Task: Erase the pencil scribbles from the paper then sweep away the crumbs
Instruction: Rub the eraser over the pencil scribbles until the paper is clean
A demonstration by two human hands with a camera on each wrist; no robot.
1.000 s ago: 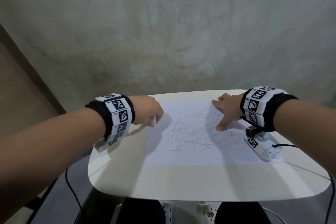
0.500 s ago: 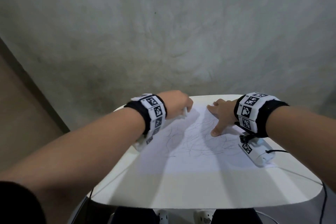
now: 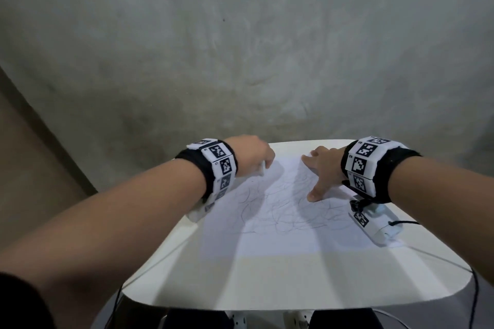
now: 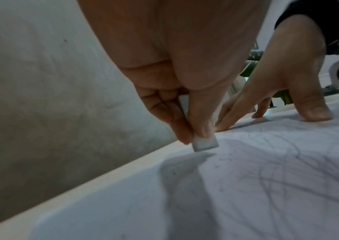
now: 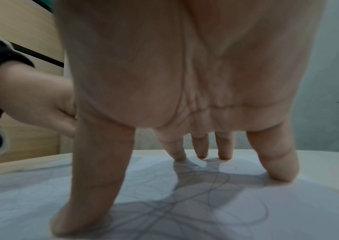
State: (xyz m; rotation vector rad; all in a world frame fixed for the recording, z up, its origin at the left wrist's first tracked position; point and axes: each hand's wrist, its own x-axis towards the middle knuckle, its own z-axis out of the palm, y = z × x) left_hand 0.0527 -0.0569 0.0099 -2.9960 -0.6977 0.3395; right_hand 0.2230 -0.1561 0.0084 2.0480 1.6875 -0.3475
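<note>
White eraser (image 4: 204,143) pinched in left hand (image 3: 251,153), hovering just above far-left corner of paper (image 3: 280,238). Right hand (image 3: 324,168) spread, fingers (image 5: 94,186) straight, pressing sheet to desk (image 3: 294,283). Scribbles (image 3: 288,208) mostly intact mid-sheet. Advised: short strokes away from the pinning hand, firm hold-down. Far desk edge close behind eraser; open room toward near side.

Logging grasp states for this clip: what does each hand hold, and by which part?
The left hand pinches a white eraser by its upper part, lower end free. The right hand holds nothing; its spread fingertips press the paper.
</note>
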